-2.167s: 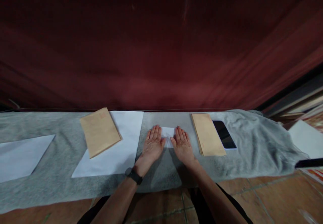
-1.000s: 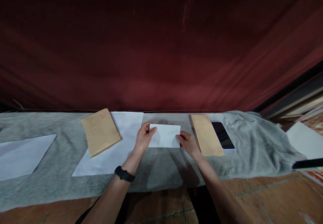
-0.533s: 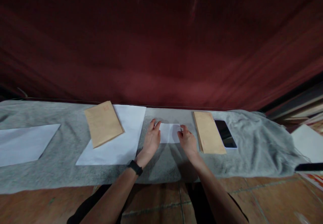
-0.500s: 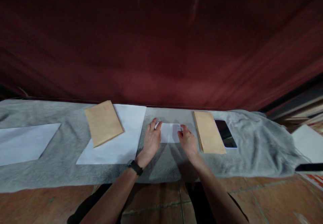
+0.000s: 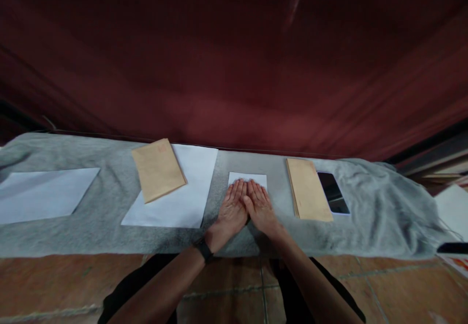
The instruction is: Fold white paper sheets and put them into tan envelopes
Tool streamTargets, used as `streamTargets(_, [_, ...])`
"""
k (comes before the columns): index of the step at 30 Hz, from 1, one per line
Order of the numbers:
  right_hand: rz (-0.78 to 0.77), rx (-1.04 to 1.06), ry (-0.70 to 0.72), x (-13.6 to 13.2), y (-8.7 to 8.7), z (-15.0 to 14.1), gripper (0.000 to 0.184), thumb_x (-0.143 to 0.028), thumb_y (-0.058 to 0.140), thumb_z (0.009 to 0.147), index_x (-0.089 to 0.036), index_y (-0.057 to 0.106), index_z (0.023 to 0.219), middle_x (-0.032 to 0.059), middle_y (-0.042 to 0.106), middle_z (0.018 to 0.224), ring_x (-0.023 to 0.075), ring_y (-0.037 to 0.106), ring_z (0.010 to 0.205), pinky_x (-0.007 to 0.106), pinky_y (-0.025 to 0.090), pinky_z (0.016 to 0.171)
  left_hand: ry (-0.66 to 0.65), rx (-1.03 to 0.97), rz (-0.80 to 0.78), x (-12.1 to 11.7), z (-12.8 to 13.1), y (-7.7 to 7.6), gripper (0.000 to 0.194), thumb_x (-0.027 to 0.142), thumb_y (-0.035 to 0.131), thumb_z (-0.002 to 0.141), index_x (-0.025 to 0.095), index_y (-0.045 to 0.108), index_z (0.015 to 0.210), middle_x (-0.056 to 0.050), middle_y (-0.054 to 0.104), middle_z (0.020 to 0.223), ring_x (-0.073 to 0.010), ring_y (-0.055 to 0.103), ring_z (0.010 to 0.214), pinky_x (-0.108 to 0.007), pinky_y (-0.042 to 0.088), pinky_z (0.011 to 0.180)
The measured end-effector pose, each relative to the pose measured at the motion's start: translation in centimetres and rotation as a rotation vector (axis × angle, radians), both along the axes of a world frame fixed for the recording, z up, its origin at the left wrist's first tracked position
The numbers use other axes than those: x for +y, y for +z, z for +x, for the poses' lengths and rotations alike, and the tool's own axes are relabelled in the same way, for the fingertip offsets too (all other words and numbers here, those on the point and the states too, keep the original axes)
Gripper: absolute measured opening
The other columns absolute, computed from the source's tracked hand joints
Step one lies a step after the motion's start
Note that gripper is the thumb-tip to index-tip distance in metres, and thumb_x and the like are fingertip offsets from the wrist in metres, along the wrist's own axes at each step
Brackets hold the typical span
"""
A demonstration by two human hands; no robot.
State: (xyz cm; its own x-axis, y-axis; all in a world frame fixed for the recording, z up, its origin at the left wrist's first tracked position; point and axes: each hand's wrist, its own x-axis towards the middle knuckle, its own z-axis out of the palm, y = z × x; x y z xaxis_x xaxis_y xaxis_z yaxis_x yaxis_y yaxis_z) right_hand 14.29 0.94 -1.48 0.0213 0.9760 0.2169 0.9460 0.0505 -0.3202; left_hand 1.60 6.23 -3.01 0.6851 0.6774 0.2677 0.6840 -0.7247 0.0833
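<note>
A small white folded paper [image 5: 247, 176] lies on the grey cloth [image 5: 106, 207] in front of me, its far edge showing past my fingertips. My left hand [image 5: 234, 206] rests flat on it, fingers stretched forward, a black watch on the wrist. Beside it, my right hand [image 5: 260, 207] also presses down flat, its thumb lying over the left hand. The two hands touch and cover most of the paper. Neither hand grips anything.
Left of my hands, brown envelopes [image 5: 159, 170] lie across large white sheets [image 5: 192, 187]. Another white sheet [image 5: 44, 192] is farther left. To the right are a stack of brown envelopes [image 5: 309, 190] and a phone [image 5: 332, 192]. A dark red surface [image 5: 234, 61] rises behind the cloth.
My hands have moved from the paper's left and right edges to its middle, side by side, and now lie flat on top. The view has shifted slightly.
</note>
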Motion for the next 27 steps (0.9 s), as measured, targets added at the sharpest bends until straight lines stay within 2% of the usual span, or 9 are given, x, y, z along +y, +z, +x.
streamTargets(6, [0.007,-0.098,-0.050,-0.8,-0.4,1.5,0.061,-0.043,0.028,0.105,-0.010,0.027,0.156,0.0154,0.029,0.161,0.0258,0.025,0.150,0.048,0.022,0.122,0.121,-0.038,-0.095,0.4,-1.5,1.4,0.061,0.025,0.036,0.096,0.003,0.030,0.152,-0.020,0.032,0.159,-0.0268,0.021,0.151,-0.046,0.023,0.123])
streamTargets(12, [-0.003,-0.119,-0.125,-1.4,-0.8,2.8,0.065,-0.048,0.028,0.104,-0.008,0.027,0.156,0.0179,0.029,0.160,0.0291,0.026,0.149,0.051,0.025,0.120,0.177,-0.059,-0.111,0.6,-2.8,1.8,0.063,0.038,0.037,0.099,0.000,0.034,0.150,-0.022,0.032,0.158,-0.0281,0.022,0.151,-0.047,0.021,0.123])
streamTargets(20, [0.003,-0.088,-0.183,-1.8,-0.8,3.6,0.067,-0.050,0.021,0.105,-0.004,0.033,0.153,0.0188,0.032,0.159,0.0291,0.027,0.148,0.049,0.024,0.120,0.233,-0.034,-0.121,0.7,-3.1,2.8,0.061,0.036,0.037,0.099,-0.001,0.036,0.148,-0.024,0.033,0.157,-0.0299,0.027,0.149,-0.049,0.020,0.123])
streamTargets(23, [0.015,-0.016,-0.228,-0.8,0.0,3.5,0.066,-0.046,0.015,0.105,-0.004,0.035,0.152,0.0182,0.034,0.158,0.0277,0.027,0.149,0.050,0.025,0.120,0.172,-0.072,-0.086,1.1,-2.2,3.5,0.058,0.030,0.034,0.099,0.002,0.034,0.150,-0.020,0.032,0.159,-0.0274,0.023,0.150,-0.048,0.019,0.124])
streamTargets(27, [-0.009,0.078,-0.156,1.3,1.1,2.5,0.061,-0.042,0.011,0.106,-0.012,0.039,0.151,0.0121,0.039,0.157,0.0229,0.029,0.148,0.048,0.024,0.120,0.027,-0.043,-0.094,1.5,0.1,3.4,0.055,0.025,0.033,0.098,0.006,0.037,0.150,-0.016,0.037,0.158,-0.0243,0.023,0.151,-0.047,0.018,0.125])
